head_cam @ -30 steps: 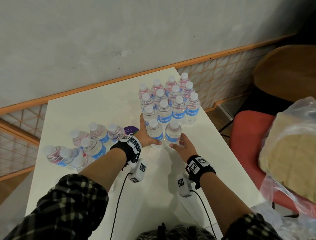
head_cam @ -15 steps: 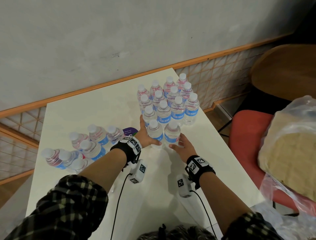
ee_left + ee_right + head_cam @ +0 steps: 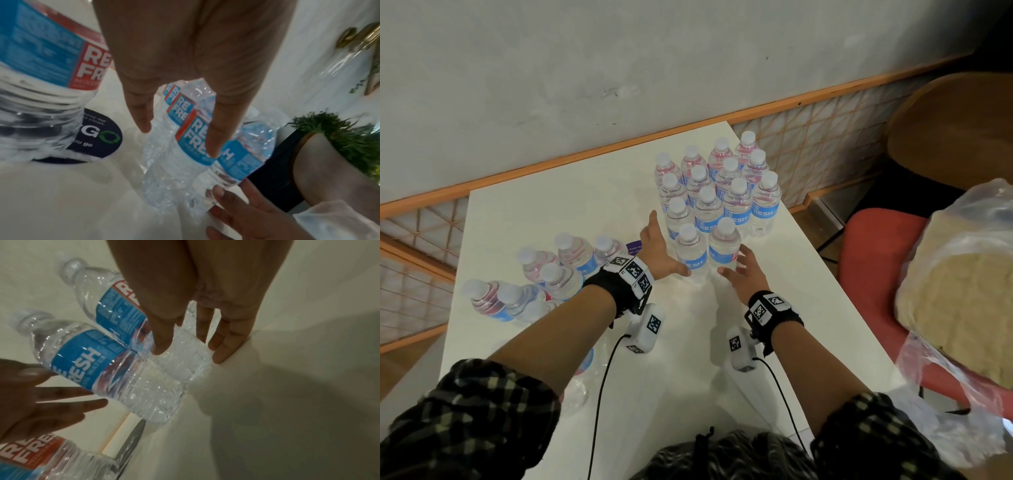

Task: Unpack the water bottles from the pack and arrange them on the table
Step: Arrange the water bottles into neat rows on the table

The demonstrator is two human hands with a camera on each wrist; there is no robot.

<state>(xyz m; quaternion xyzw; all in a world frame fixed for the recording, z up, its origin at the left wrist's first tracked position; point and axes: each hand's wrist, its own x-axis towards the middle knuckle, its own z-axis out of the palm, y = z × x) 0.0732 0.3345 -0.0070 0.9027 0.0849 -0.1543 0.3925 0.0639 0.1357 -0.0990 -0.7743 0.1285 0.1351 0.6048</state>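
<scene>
The water bottles (image 3: 197,142) just ahead of the left grip (image 3: 185,68) carry blue-and-red labels reading "RE FRESH", and the round dark sticker (image 3: 98,138) beside that grip shows "GO" and "keep our … clean".

Plain room, perhaps a canteen: white table (image 3: 592,219), red chair (image 3: 876,246).

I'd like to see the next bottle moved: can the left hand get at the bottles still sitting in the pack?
Probably yes. The left hand is open and holds nothing, and the pack's bottles stand just to its left on the table, caps exposed, nothing between.
</scene>
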